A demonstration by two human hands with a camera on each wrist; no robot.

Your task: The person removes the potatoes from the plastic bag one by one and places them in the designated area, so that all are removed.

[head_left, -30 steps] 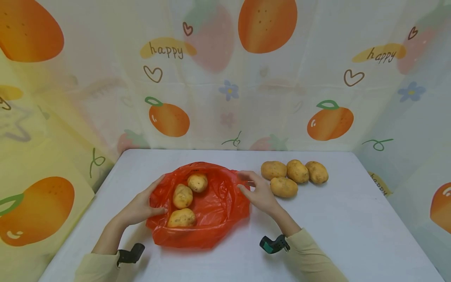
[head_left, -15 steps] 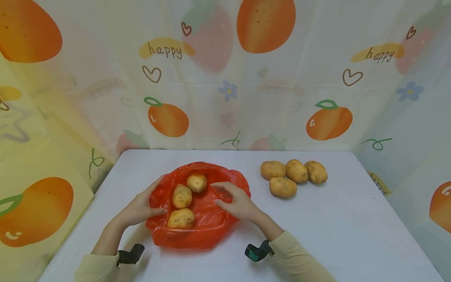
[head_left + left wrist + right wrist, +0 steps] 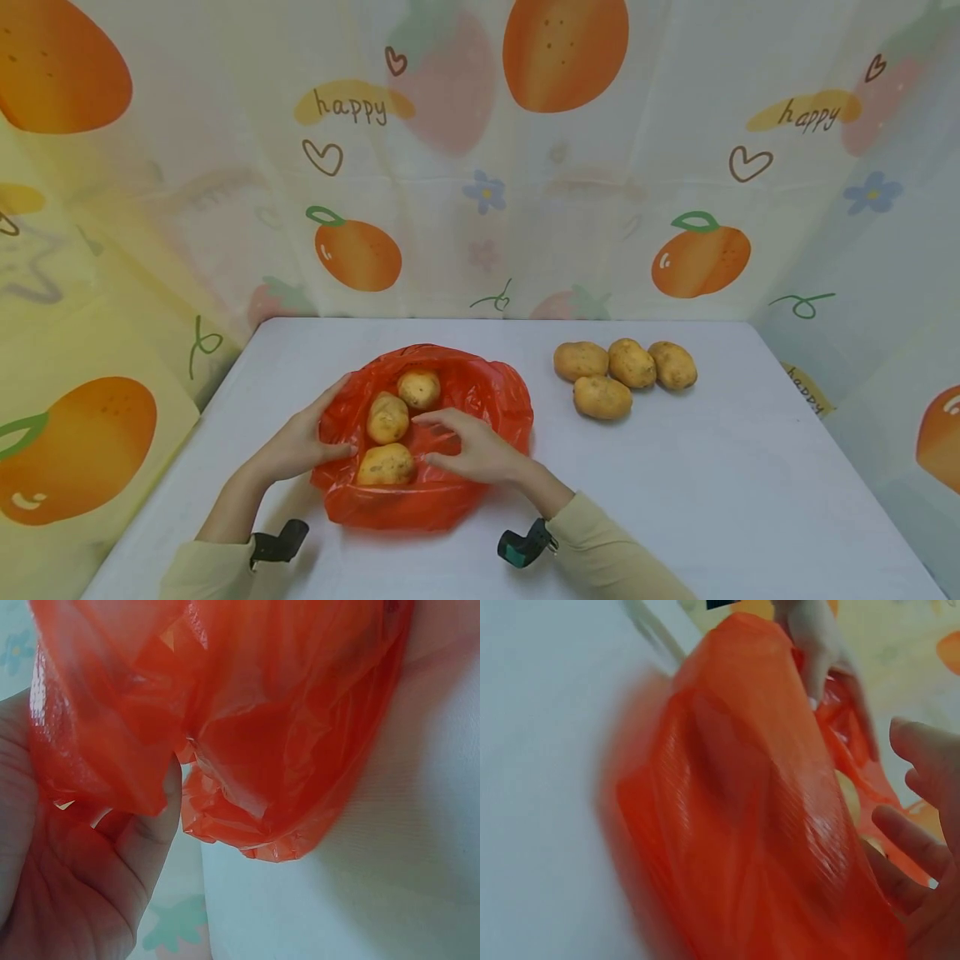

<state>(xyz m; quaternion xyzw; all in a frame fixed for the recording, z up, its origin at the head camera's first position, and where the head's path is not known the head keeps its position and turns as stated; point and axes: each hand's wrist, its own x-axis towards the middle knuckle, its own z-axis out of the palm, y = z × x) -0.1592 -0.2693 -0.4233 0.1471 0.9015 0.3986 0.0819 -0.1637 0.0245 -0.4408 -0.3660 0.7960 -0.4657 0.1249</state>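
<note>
A red plastic bag point(image 3: 480, 408) lies with its mouth spread wide, and three potatoes rest inside: one at the back point(image 3: 419, 389), one in the middle point(image 3: 387, 418) and one at the front point(image 3: 386, 465). My left hand point(image 3: 300, 437) holds the bag's left rim between thumb and fingers; in the left wrist view red film drapes over that hand point(image 3: 82, 877). Over the bag's opening is my right hand point(image 3: 480, 450), fingers apart and holding nothing, its fingertips close to the potatoes. In the right wrist view its fingers point(image 3: 911, 847) stand beside the bag's wall, which hides most of the inside.
Several loose potatoes point(image 3: 603, 398) sit grouped on the white table point(image 3: 712, 483), right of the bag. A printed fabric backdrop point(image 3: 570, 192) rises behind the table's far edge. Each wrist wears a black camera point(image 3: 280, 542).
My right hand has let go of the bag's right rim and moved left, over the opening towards the potatoes inside. My left hand stays at the left rim.
</note>
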